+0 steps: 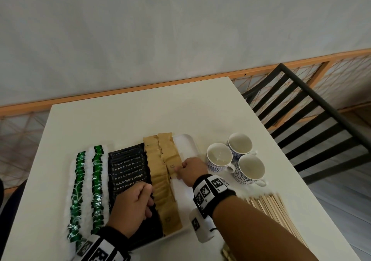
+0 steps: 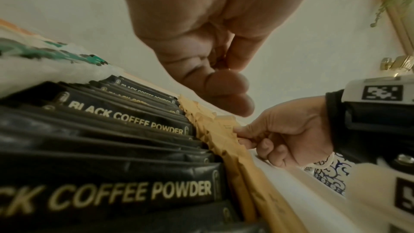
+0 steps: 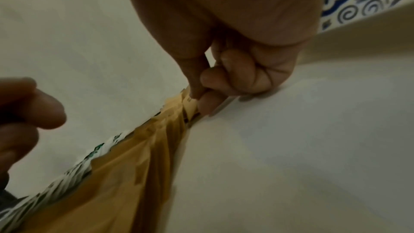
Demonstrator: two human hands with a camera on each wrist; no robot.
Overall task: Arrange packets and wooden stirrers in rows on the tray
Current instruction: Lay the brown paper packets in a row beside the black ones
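Note:
A white tray [image 1: 183, 144] holds two rows of green-and-white packets [image 1: 88, 180], a row of black coffee packets [image 1: 128, 168] and two rows of brown packets [image 1: 158, 172]. My right hand [image 1: 178, 172] pinches the edge of a brown packet [image 1: 172, 168] in the right-hand brown row, between thumb and forefinger; the right wrist view shows that pinch of my right hand [image 3: 197, 98] on the brown paper [image 3: 189, 105]. My left hand [image 1: 147, 202] sits over the black packets with fingers loosely curled and nothing in them. Wooden stirrers [image 1: 275, 206] lie loose on the table to the right of the tray.
Three blue-patterned cups [image 1: 219, 156] stand just right of the tray. The tray's right strip [image 3: 291, 148] is bare. A black slatted chair [image 1: 311, 110] stands past the table's right edge, and a wall runs behind the table.

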